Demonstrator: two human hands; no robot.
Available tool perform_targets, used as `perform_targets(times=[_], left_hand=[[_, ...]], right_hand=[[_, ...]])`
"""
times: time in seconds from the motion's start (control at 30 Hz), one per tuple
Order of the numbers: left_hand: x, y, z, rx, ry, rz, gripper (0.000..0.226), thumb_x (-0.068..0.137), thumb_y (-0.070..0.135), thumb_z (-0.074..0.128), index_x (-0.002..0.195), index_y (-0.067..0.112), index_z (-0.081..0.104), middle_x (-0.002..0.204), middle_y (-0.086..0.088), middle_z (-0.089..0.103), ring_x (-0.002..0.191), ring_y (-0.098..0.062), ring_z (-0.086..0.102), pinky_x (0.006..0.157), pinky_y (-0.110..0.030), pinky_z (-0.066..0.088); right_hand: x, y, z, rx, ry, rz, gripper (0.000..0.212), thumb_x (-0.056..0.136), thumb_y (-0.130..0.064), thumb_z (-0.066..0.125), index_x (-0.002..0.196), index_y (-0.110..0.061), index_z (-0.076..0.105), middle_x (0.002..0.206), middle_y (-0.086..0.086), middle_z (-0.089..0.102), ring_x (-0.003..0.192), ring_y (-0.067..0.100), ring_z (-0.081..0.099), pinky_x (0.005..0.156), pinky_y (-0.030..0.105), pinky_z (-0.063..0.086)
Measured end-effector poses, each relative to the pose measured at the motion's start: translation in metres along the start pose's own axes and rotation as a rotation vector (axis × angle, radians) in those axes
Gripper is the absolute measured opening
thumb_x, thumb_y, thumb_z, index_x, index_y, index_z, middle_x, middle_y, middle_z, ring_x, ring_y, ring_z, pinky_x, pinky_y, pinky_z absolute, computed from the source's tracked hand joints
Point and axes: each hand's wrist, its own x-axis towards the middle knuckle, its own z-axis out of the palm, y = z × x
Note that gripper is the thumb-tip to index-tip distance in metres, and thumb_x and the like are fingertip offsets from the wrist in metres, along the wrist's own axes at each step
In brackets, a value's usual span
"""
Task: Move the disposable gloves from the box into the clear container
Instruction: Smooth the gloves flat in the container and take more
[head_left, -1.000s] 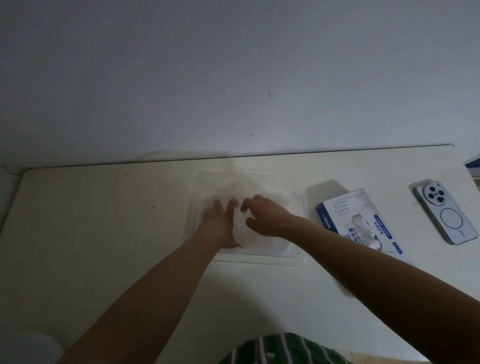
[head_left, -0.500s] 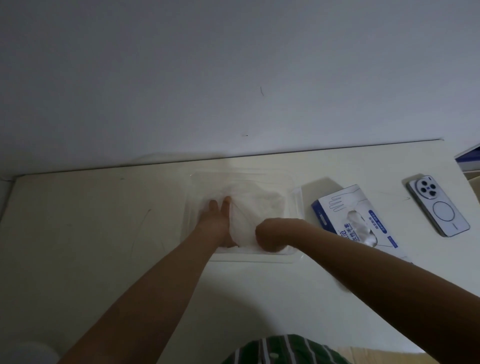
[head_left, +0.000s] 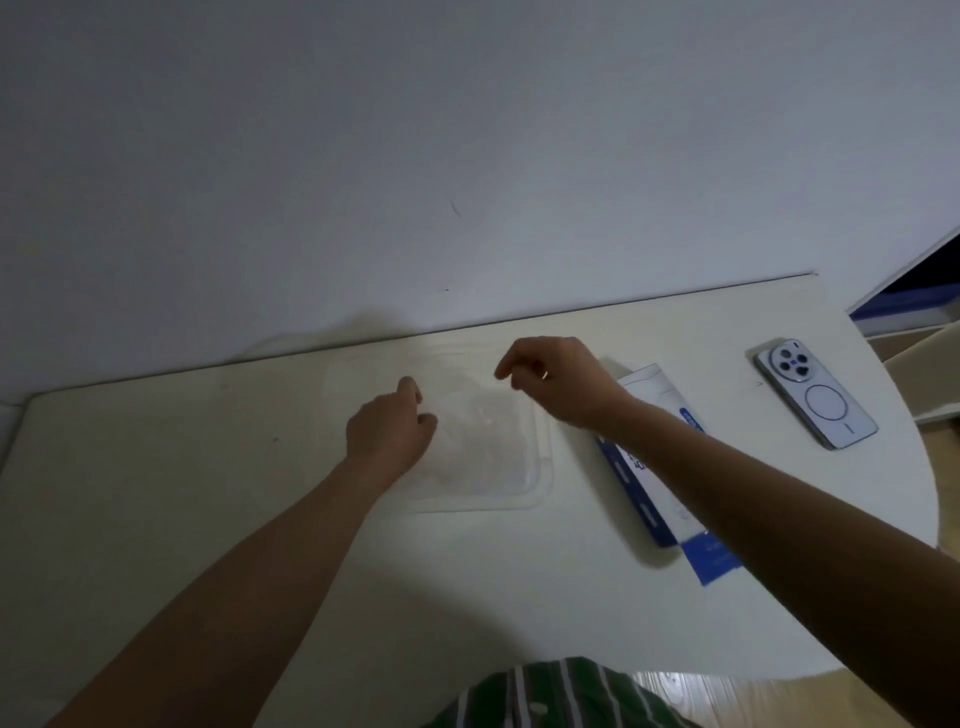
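The clear container (head_left: 483, 505) lies on the white table near the wall. A pale, flattened stack of disposable gloves (head_left: 485, 447) rests inside it. My left hand (head_left: 389, 434) hovers over the container's left part with fingers loosely curled and nothing seen in them. Above the container's far right corner, my right hand (head_left: 558, 384) is raised, fingers hanging loosely curled, holding nothing that I can see. The blue and white glove box (head_left: 641, 467) lies just right of the container, partly hidden under my right forearm.
A pale smartphone (head_left: 815, 397) lies camera side up at the table's far right. Beyond the table's rounded right edge are a blue-edged object (head_left: 914, 301) and wooden floor. The wall runs directly behind the container.
Both hands have lifted off the gloves they were pressing down in the container. The right hand has moved up and back; the view has shifted left.
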Motion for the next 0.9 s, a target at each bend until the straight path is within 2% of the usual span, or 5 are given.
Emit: perform_targets(times=[0.1,0.23,0.43,0.63,0.9], left_hand=[[-0.007,0.029,-0.017,-0.109,0.238,0.030,0.014,0.093,0.028,0.048,0.101,0.018,0.054,0.084,-0.003,0.066,0.081,-0.029,0.062,0.067,-0.032,0.043],[-0.013,0.093,-0.029,-0.229,0.334,0.236,0.009,0.092,0.023,0.049,0.099,0.020,0.053,0.067,0.002,0.059,0.068,-0.026,0.059,0.063,-0.033,0.045],[-0.026,0.187,0.001,-0.207,-0.019,0.434,0.025,0.091,0.029,0.057,0.113,0.021,0.050,0.092,-0.002,0.066,0.080,-0.023,0.061,0.066,-0.030,0.045],[-0.029,0.215,0.060,-0.091,-0.268,0.377,0.051,0.090,0.028,0.059,0.134,0.019,0.036,0.124,-0.005,0.056,0.105,-0.027,0.059,0.076,-0.034,0.047],[-0.026,0.217,0.075,-0.051,-0.282,0.361,0.082,0.074,0.046,0.077,0.137,0.020,0.030,0.134,-0.002,0.050,0.116,-0.025,0.056,0.082,-0.034,0.045]], right_hand=[[-0.022,0.038,-0.025,-0.124,0.022,0.153,0.020,0.092,-0.012,0.052,0.100,-0.015,0.071,0.092,0.000,0.069,0.067,0.008,0.057,0.067,0.023,0.048],[-0.060,0.090,-0.042,-0.293,-0.002,0.354,0.016,0.091,-0.017,0.058,0.104,-0.017,0.066,0.104,0.004,0.069,0.085,0.018,0.066,0.082,0.036,0.057],[-0.102,0.125,-0.039,-0.344,-0.010,0.444,0.028,0.086,-0.029,0.068,0.114,-0.025,0.065,0.106,-0.002,0.058,0.087,0.014,0.059,0.081,0.030,0.052],[-0.110,0.138,-0.029,-0.272,0.099,0.418,0.010,0.089,-0.029,0.064,0.093,-0.022,0.070,0.095,-0.001,0.059,0.084,0.017,0.060,0.077,0.032,0.053],[-0.109,0.137,-0.050,0.430,0.233,0.463,0.014,0.095,-0.020,0.057,0.096,-0.010,0.066,0.091,0.003,0.065,0.085,0.016,0.061,0.080,0.032,0.052]])
